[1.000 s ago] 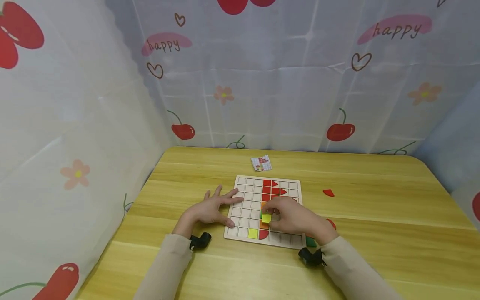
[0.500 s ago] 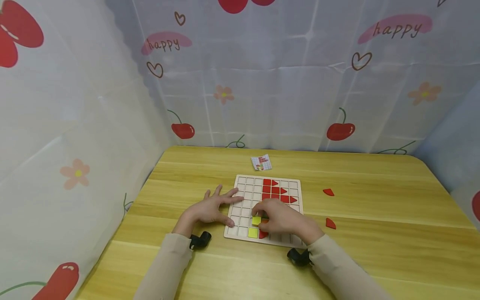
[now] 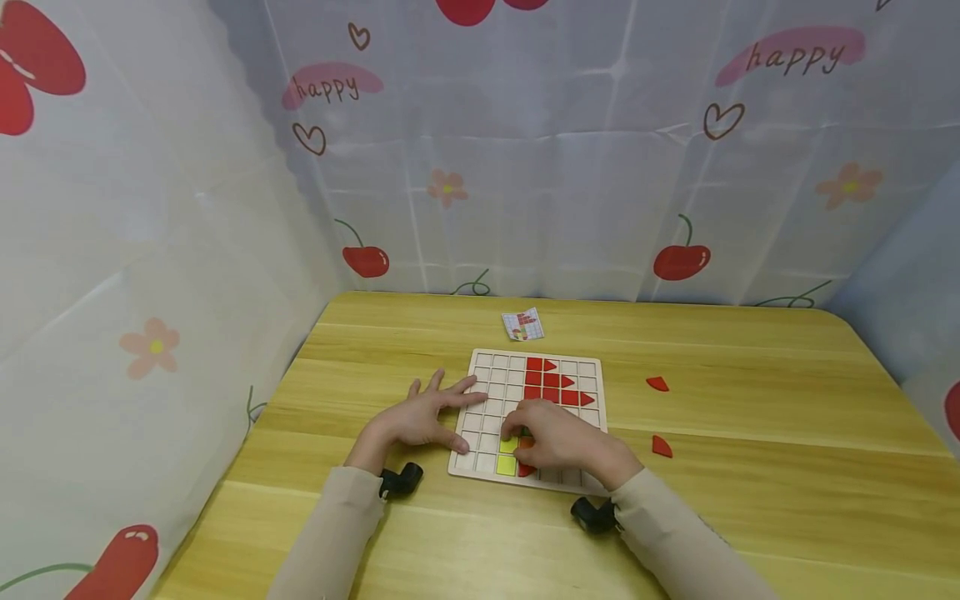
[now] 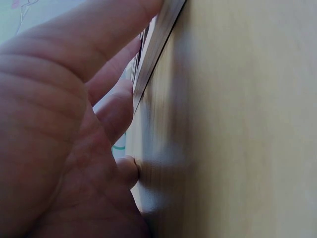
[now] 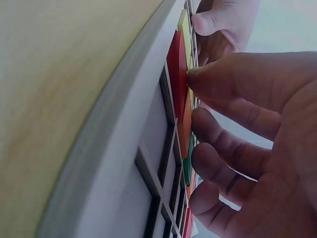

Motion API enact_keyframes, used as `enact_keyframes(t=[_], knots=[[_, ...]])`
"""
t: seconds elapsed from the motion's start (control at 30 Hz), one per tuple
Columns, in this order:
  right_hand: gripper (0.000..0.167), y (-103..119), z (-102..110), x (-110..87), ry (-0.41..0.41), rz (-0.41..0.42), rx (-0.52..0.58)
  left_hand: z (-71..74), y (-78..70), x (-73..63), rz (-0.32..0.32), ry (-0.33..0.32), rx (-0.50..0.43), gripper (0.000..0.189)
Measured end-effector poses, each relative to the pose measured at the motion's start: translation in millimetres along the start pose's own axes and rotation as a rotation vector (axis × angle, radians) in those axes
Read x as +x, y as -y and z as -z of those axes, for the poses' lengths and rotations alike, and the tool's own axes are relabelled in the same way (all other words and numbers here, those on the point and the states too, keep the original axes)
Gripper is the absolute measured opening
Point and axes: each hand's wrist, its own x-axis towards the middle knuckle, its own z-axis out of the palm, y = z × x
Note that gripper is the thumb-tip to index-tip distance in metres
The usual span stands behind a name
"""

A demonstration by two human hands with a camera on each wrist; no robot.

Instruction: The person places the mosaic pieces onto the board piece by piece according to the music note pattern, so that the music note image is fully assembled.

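A wooden grid board (image 3: 480, 421) lies on the table. My left hand (image 3: 420, 414) rests at its left side with spread fingers, the thumb and index finger touching the board. My right hand (image 3: 558, 435) is over the lower middle, its curled thumb and fingertips at a yellow square tile (image 3: 509, 442) that looks flat in its cell. Another yellow square (image 3: 506, 465) sits directly below. Red tiles (image 3: 551, 380) with pointed ends form three rows at the top. The right wrist view shows a red tile (image 5: 176, 74), an orange tile (image 5: 185, 131) and a green tile (image 5: 187, 163) beside my fingertips. My palm hides part of the board.
A small pattern card (image 3: 522, 325) lies behind the board. Two red quarter-round pieces lie to the right, one farther back (image 3: 657, 384) and one nearer (image 3: 662, 447). A printed curtain (image 3: 540, 183) hangs beyond the table's back edge.
My right hand has moved left with the yellow square and brought it down into the cell above the other yellow one. The left hand has stayed in place.
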Motion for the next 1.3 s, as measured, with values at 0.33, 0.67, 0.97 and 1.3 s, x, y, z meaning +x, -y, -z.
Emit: enact_keyframes(t=[0.33, 0.67, 0.97, 1.3], knots=[[0.019, -1, 7, -7.2, -0.011, 0.072, -0.030, 0.3, -0.4, -0.9, -0.014, -0.003, -0.002, 0.082], [0.017, -16, 18, -26.1, -0.078, 0.007, 0.020, -0.2, -0.1, -1.1, 0.001, 0.000, -0.006, 0.081], [0.019, -36, 29, -58.8, -0.144, -0.040, -0.040, -0.5, -1.4, -1.1, 0.009, 0.000, -0.013, 0.081], [0.020, -58, 32, -97.8, -0.166, -0.035, -0.068, -1.1, -0.6, -0.6, 0.012, -0.001, -0.015, 0.080]])
